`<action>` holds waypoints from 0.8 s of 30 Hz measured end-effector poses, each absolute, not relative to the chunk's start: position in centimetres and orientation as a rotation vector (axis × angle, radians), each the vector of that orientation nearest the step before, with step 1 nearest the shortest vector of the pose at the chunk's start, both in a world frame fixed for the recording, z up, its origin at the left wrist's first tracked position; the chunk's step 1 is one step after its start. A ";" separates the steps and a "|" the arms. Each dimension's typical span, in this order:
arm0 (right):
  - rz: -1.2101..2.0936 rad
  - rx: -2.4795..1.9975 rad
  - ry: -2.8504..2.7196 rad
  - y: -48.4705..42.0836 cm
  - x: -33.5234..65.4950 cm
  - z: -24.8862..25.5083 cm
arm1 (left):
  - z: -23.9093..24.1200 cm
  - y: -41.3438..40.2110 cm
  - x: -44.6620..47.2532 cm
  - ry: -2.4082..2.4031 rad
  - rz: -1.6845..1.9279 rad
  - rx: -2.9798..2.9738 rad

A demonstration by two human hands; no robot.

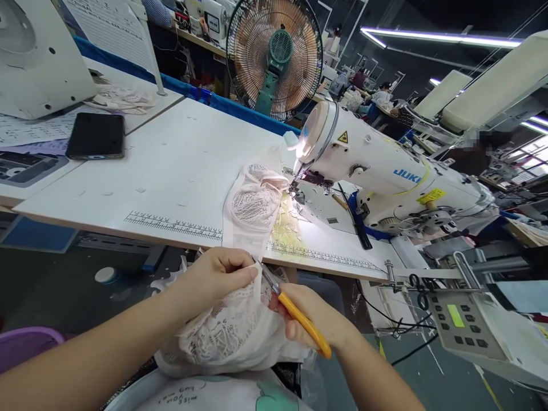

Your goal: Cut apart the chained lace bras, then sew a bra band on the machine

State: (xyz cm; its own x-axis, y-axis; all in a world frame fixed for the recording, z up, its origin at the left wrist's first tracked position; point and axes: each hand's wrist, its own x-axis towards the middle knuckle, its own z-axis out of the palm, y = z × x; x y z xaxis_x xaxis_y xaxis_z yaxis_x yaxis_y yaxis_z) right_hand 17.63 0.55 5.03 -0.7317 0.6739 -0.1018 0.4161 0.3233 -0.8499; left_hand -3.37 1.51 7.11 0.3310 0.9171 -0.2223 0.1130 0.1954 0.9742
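My left hand point(226, 271) is closed at the table's front edge, thumb and fingers pinching the pale edge of a lace bra point(252, 208). Scissors point(302, 319) with orange handles are in my right hand point(314, 314), fingers wrapped round them. Their metal blades point up and left to the fabric beside my left fingertips; the very tips are hard to make out. One lace cup lies on the table next to the needle area of a white sewing machine point(363, 151). More white lace fabric point(222, 337) hangs below my hands over my lap.
A black phone point(96, 136) and papers lie at the left, near another machine point(40, 57). A large fan point(276, 51) stands behind the table point(184, 154). Yellowish scraps point(286, 222) lie by the needle. A control panel point(460, 322) sits at the lower right. People work in the background.
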 end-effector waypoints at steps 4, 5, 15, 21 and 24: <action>1.276 -1.064 -2.330 0.4 17.2 5.6 | 7.4 1.6 -3.2 1.130 0.751 1.265; 1.268 -1.082 -2.327 0.3 17.1 5.6 | 7.4 1.6 -3.2 1.132 0.751 1.268; 1.282 -1.148 -2.295 -0.1 17.3 5.0 | 6.9 1.7 -3.4 1.075 0.730 1.202; 1.290 -1.103 -2.318 -0.1 17.0 5.5 | 6.9 1.9 -3.3 1.061 0.739 1.190; 1.326 -1.044 -2.351 0.1 17.1 5.9 | 6.9 1.9 -3.4 1.050 0.738 1.182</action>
State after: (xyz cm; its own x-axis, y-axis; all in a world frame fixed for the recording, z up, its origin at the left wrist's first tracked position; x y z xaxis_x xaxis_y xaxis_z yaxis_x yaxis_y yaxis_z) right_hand 17.09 0.05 5.94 -0.7131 0.6896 -0.1262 0.4648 0.3303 -0.8215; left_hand -3.44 1.92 6.92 0.3653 0.8947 -0.2570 0.0619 0.2522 0.9657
